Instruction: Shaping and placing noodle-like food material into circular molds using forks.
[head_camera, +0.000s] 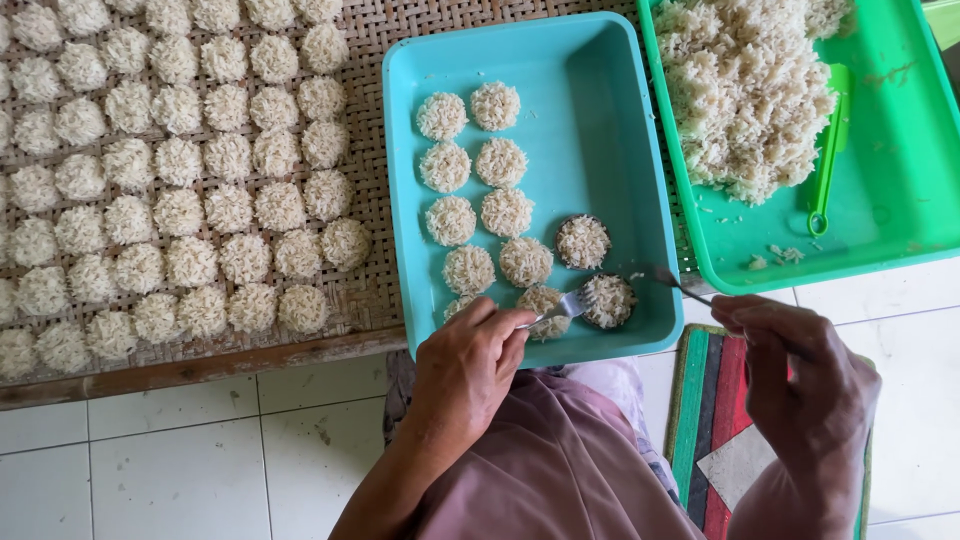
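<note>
The left hand (468, 365) has its grip pressed around the handle of a metal fork (560, 308), thumb on top, and the tines lie on the rice inside a small round mould (608, 300) just beyond the fingertips. The right hand (800, 375) is curled with its grip pinching a thin metal utensil (680, 285) (which kind cannot be told), whose tip reaches toward that same mould from the other side.

A second filled mould (582, 241) sits just past the first, touching or nearly so. Both rest in the near corner of a light blue plastic tray (620, 130), and to the left of the fork's tines two columns of round rice cakes (480, 190) run away from the hands – pale, grainy discs lying flat and close together.

Beyond the right hand stands a green tray (900, 180) holding a loose heap of cooked rice (745, 90), with a green plastic spoon (828, 150) lying beside the heap. Farther left of the left hand, a woven bamboo mat (375, 290) carries many more rice cakes in tight rows (180, 170) – its edge runs under the blue tray.

Under both hands are the person's pinkish-mauve clothing (560, 470), a striped mat (705, 420) and the white tiled floor (180, 460).
</note>
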